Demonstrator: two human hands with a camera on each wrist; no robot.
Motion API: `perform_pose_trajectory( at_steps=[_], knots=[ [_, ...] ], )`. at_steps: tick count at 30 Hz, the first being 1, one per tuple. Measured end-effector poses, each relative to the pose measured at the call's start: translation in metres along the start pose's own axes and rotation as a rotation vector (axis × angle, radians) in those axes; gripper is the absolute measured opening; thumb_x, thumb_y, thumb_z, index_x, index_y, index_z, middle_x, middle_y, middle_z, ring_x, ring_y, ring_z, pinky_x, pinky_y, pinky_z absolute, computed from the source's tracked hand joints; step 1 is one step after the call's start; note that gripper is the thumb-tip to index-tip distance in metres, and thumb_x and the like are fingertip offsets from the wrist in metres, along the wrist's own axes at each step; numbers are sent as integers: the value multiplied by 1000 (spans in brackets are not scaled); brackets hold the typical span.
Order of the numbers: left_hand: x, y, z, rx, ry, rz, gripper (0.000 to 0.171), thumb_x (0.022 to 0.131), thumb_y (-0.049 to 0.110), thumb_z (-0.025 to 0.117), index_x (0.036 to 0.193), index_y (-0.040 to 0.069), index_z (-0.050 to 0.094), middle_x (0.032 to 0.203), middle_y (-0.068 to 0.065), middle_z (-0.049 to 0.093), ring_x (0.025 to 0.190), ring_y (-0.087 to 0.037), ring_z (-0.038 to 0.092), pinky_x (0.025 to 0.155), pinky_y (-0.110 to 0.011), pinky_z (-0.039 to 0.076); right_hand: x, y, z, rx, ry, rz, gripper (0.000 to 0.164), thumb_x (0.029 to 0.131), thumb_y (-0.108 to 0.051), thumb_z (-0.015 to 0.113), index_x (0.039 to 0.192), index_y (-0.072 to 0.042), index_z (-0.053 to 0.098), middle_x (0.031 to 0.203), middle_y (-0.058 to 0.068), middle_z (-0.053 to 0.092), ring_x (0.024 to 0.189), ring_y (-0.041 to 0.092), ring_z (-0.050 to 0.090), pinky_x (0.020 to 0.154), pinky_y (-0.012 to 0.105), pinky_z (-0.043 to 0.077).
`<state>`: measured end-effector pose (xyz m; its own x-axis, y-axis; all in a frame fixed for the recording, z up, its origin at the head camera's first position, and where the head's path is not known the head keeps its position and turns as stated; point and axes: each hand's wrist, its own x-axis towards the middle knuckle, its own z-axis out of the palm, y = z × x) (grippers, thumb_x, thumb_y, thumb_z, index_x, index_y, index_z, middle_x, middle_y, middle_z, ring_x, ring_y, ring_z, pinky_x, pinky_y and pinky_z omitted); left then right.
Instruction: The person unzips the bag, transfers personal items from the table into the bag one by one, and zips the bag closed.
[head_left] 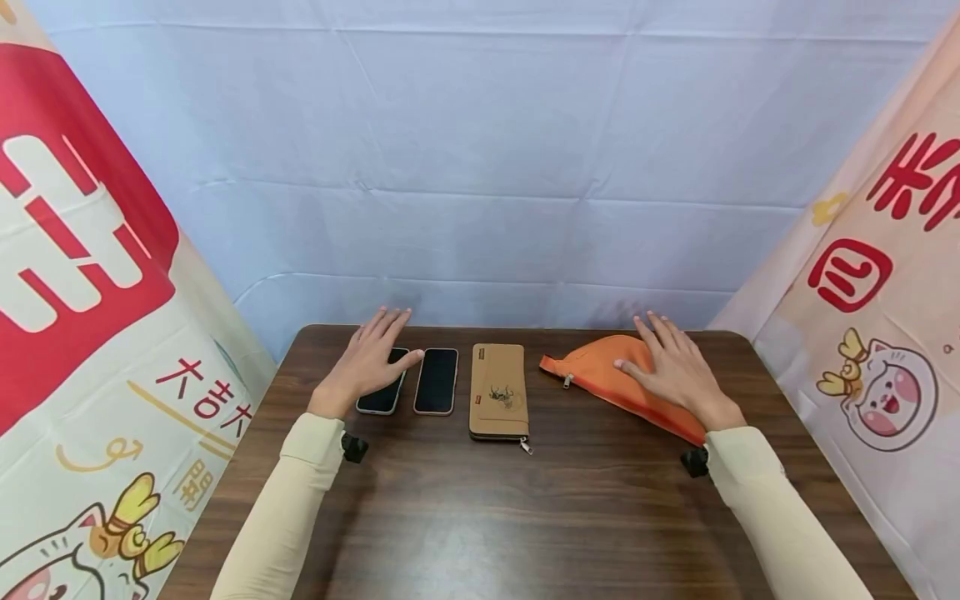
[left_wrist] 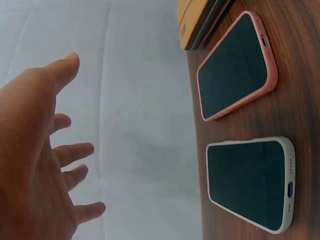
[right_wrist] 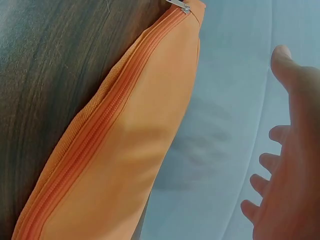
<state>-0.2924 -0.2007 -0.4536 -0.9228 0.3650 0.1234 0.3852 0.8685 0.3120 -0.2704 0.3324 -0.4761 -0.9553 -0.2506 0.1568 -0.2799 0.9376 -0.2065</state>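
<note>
My left hand [head_left: 369, 358] hovers with fingers spread above a phone in a white case [left_wrist: 250, 182], partly covering it in the head view. Just right of that lies a second phone, in a pink case [left_wrist: 235, 67], its dark screen up. A tan zip wallet [head_left: 498, 392] with an insect print and a metal zip pull lies mid-table. On the right, my right hand [head_left: 675, 367] is held with fingers extended over an orange zippered pouch [right_wrist: 145, 135], hiding part of it. The right wrist view shows a gap between that hand and the pouch. Neither hand holds anything.
The items lie in a row along the back of a dark wood-grain table [head_left: 480, 517]. A pale cloth backdrop [head_left: 480, 167] hangs right behind the table's far edge. Printed cloths stand at the left [head_left: 90, 250] and right [head_left: 885, 333] sides.
</note>
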Motion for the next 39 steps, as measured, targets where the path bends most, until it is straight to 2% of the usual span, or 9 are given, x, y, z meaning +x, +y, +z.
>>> perform_pose_trajectory(
  at_steps=[5,10,14,19,26,33,39],
  knots=[
    [2,7,-1,-26,23,39,82,107,56,57,171,15,26,174,-16,31,165,-37,20,129,-66,24,1,-4,0,14,6,10,97,103,-64,58,172,-10,16,175,27,19,158,54,21,123,74,20],
    [4,16,-2,-72,30,41,78,108,55,57,170,19,28,173,-14,33,162,-37,28,127,-64,30,2,-9,-1,34,28,13,95,103,-64,58,172,-12,19,173,26,26,155,53,27,120,74,26],
    [7,24,1,-105,23,46,74,109,51,58,170,19,31,171,-15,37,159,-39,35,124,-64,35,2,-13,-2,50,22,17,94,104,-65,57,171,-10,21,172,26,28,154,53,29,119,75,26],
    [12,34,8,-140,31,68,69,110,46,58,168,19,35,167,-15,43,154,-37,43,121,-61,41,3,-18,-2,70,3,33,91,105,-63,56,170,-7,25,169,28,30,152,53,30,120,75,25],
    [23,56,18,-166,27,105,62,111,44,56,166,20,39,164,-12,49,152,-34,47,119,-59,45,1,-23,3,68,54,30,82,105,-57,60,162,-2,39,159,28,43,144,51,40,116,73,33],
    [37,73,33,-199,3,136,59,112,41,55,164,18,42,160,-9,53,148,-32,52,116,-56,48,-1,-28,11,84,62,32,74,106,-53,62,155,0,48,151,27,49,135,48,45,113,70,38],
    [48,84,43,-221,-33,141,58,113,43,52,164,19,42,158,-9,55,145,-30,55,115,-53,50,-2,-32,16,91,73,27,65,106,-47,64,150,-1,53,143,25,55,124,44,52,101,65,46]
  ],
)
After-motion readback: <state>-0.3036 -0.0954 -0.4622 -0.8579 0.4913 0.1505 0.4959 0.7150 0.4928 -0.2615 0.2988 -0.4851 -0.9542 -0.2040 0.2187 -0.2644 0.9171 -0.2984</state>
